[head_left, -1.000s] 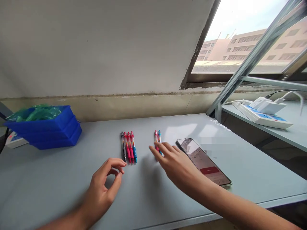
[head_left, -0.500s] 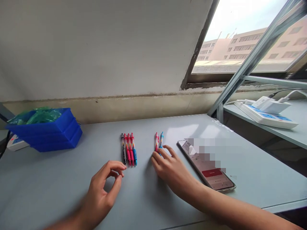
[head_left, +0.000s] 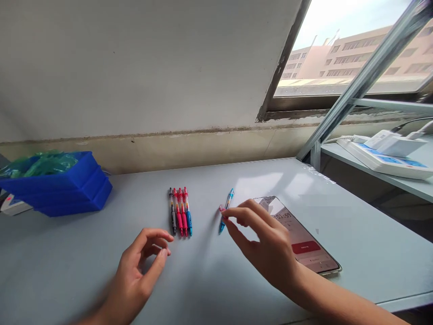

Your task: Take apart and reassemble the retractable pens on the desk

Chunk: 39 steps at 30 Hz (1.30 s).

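Observation:
Several click pens (head_left: 179, 214) lie side by side in a row on the grey desk, with black, red and blue grips. Just in front of them hovers my left hand (head_left: 142, 266), thumb and fingers apart, with nothing in it. Between the fingertips of my right hand (head_left: 260, 239) a red pen (head_left: 222, 209) is pinched. It is lifted and seen nearly end-on, so most of its length is hidden. Behind and below those fingertips a blue pen (head_left: 230, 200) lies at a slant on the desk.
A phone (head_left: 306, 246) lies lit to the right, partly under my right hand. Blue stacked trays (head_left: 77, 185) holding green plastic stand at the left. A power strip (head_left: 389, 158) with plugs sits on the right shelf, by a metal post (head_left: 338, 117). A wall closes off the back.
My right hand has lifted the red pen off the desk beside the blue one and tilted it. The blue pen now lies more slanted. My left hand stays near the row.

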Motion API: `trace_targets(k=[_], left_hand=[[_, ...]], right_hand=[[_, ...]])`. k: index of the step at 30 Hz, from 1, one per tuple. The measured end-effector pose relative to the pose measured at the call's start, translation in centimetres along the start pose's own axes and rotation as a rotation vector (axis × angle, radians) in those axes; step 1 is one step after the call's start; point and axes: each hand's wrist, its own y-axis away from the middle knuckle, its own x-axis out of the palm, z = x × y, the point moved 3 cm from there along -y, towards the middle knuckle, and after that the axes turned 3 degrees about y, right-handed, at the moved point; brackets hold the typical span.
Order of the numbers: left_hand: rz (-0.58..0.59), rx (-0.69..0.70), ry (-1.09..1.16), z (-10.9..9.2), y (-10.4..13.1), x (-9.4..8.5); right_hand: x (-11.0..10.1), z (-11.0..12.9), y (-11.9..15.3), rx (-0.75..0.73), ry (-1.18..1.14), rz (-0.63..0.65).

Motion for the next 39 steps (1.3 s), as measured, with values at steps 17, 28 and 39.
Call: trace_targets(k=[17,28,39], left_hand=[[0.004,-0.149,0.342,0.1,-0.4,0.3],[0.031,-0.253,0.362,1.1,-0.1,0.0],[0.007,-0.462,0.420,0.2,1.0,1.0]], right_hand=[[2.5,0.7,2.8,0.985,-1.300,0.297],[3.9,0.4,4.0,1.058,-1.252,0.662],[2.7,0.7,3.1,0.488,-0.633,0.556]])
